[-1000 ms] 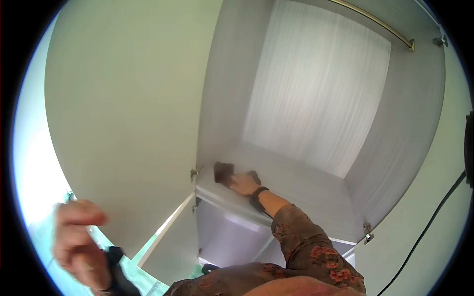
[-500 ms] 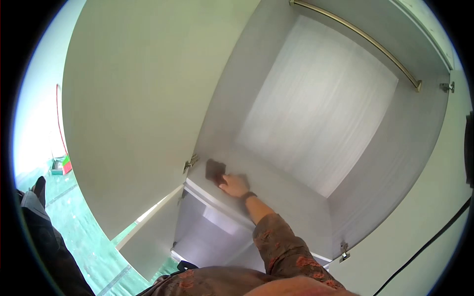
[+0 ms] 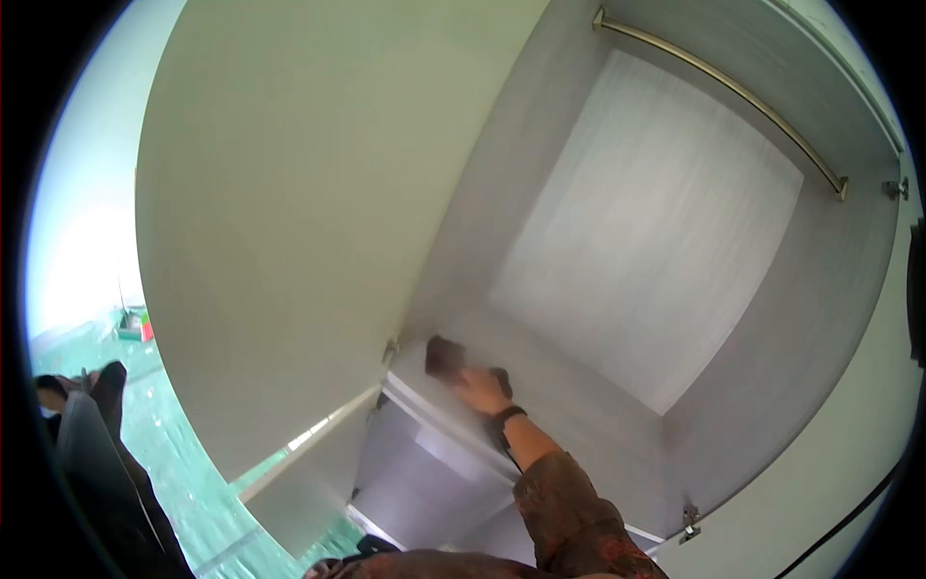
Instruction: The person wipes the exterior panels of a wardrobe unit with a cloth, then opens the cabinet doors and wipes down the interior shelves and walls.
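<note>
The dark cloth (image 3: 444, 357) sits bunched in my right grip (image 3: 481, 390), fingers clamped on it over the cabinet shelf (image 3: 588, 420). I judge this work under way, not finished; how much shelf is covered, I can't tell. Left of the grip stands the open door (image 3: 318, 222); far above it, the rail (image 3: 723, 79).

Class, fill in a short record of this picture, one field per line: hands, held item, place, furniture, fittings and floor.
Right hand: fingers closed on the held item; dark band at the wrist
Left hand: not visible
Held item: dark brown cloth, blurred
Place: at the wardrobe shelf, near its front edge
Furniture: wardrobe, with the left door open
Fittings: metal hanging rod above
Floor: green covering
</note>
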